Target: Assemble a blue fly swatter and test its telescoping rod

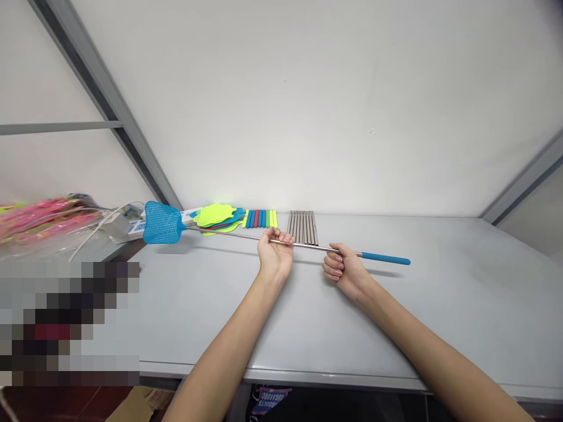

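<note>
A fly swatter (162, 223) with a blue mesh head, thin metal shaft and blue grip is held level above the table, head to the left. My left hand (276, 252), palm up, has its fingers closed round the middle of the shaft. Nearer the blue grip, my right hand (344, 266) pinches the shaft between thumb and curled fingers. Behind my hands lies a row of metal tubes (302, 227). Left of it are colored handle grips (260, 218) in yellow, blue, red and green. Beyond those sits a pile of swatter heads (215, 215), mostly yellow and blue.
The grey table (440, 305) meets a white wall (334, 105) at the back. A power strip with a white cable (105, 220) and plastic-wrapped pink items (48, 220) are at the left. Below the table's front edge is some cardboard (136, 405). The lower left is pixelated.
</note>
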A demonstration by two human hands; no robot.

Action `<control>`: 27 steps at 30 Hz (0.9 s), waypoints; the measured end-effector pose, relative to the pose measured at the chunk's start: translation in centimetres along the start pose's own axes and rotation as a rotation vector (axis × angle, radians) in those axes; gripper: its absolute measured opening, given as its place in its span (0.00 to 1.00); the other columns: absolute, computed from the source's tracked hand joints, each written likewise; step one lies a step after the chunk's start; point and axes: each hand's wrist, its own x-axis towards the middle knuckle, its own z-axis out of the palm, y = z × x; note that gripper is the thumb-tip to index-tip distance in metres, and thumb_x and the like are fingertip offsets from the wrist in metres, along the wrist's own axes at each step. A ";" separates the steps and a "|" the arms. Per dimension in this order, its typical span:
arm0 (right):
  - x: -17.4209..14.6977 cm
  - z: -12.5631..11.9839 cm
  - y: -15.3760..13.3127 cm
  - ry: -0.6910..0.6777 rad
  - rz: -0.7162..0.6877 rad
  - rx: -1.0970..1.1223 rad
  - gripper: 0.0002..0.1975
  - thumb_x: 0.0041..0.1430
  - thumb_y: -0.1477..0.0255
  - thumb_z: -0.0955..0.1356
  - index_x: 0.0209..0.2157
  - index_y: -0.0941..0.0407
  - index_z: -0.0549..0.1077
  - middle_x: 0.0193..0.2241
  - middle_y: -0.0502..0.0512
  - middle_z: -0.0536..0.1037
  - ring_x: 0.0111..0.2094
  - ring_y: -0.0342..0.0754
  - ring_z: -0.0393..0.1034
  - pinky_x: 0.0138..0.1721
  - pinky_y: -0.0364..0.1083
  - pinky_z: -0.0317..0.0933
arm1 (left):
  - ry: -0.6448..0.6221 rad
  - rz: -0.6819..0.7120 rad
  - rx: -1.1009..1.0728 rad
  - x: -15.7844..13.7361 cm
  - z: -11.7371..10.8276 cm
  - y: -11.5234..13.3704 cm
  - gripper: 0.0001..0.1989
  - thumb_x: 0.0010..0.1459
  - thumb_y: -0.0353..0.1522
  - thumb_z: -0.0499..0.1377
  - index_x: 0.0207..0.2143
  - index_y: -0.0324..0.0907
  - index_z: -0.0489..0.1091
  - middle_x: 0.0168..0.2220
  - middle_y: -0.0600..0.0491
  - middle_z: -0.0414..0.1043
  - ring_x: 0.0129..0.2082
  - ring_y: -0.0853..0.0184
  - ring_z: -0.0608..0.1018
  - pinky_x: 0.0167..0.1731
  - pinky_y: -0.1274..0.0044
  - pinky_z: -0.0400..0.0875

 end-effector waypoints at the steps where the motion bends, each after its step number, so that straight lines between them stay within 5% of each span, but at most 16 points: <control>1: 0.0 0.0 0.0 -0.003 0.003 0.004 0.20 0.52 0.69 0.60 0.12 0.55 0.47 0.08 0.41 0.45 0.10 0.37 0.39 0.11 0.39 0.40 | 0.002 0.006 0.017 0.0 0.0 0.0 0.12 0.53 0.29 0.46 0.17 0.39 0.55 0.14 0.58 0.52 0.15 0.75 0.61 0.19 0.82 0.58; 9: -0.2 0.4 -0.3 -0.012 0.010 0.031 0.20 0.53 0.69 0.60 0.11 0.55 0.48 0.08 0.42 0.46 0.10 0.37 0.40 0.11 0.39 0.40 | 0.012 0.034 0.233 -0.4 0.0 -0.3 0.07 0.47 0.30 0.53 0.19 0.38 0.60 0.19 0.58 0.60 0.16 0.76 0.64 0.18 0.82 0.57; 27: -0.3 0.1 -0.3 0.020 0.002 0.063 0.21 0.52 0.70 0.60 0.11 0.55 0.47 0.08 0.42 0.46 0.10 0.37 0.40 0.11 0.39 0.41 | -0.031 -0.046 0.345 -0.9 0.3 -0.6 0.15 0.49 0.31 0.52 0.13 0.39 0.53 0.13 0.61 0.48 0.11 0.78 0.52 0.14 0.81 0.53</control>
